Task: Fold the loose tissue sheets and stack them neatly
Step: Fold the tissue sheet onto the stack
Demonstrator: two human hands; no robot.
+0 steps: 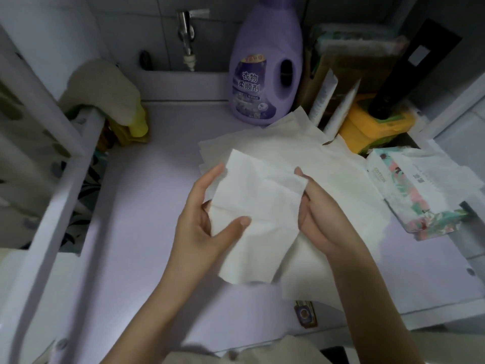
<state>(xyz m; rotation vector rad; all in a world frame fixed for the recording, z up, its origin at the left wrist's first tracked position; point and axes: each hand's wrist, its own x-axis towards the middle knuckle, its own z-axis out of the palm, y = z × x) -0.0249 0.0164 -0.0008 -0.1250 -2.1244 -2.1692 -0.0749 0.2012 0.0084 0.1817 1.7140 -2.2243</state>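
Landmark: tall purple plastic softener bottle (265,67), upright at the back of the pale lilac bench (147,206).

Far left of the bottle: pale yellow-green cloth bundle (110,93), draped over a white rail. Not part of the task.

Below the bottle, slightly left: left hand (207,214). Thumb lies on top of a white, soft, creased tissue sheet (259,206); fingers are curled beneath it. It is grasping the sheet's left edge, probably to anchor it while a fold is made.

Below the bottle, slightly right: right hand (315,216). Its fingertips pinch a turned-over flap at the sheet's right edge. Judged: a fold is in progress, the flap being brought across. The sheet is held up in both hands above the bench, not pressed flat.

Between the bottle and the hands: loose cream tissue sheets (301,143), spread overlapping and unfolded on the bench. These remain to be done. No finished stack is identifiable.

Right of the bottle, near the bench's edge: floral-printed soft tissue pack (420,198), lying open with a sheet at its mouth; likely the source. Behind it, a yellow plastic box (372,124).
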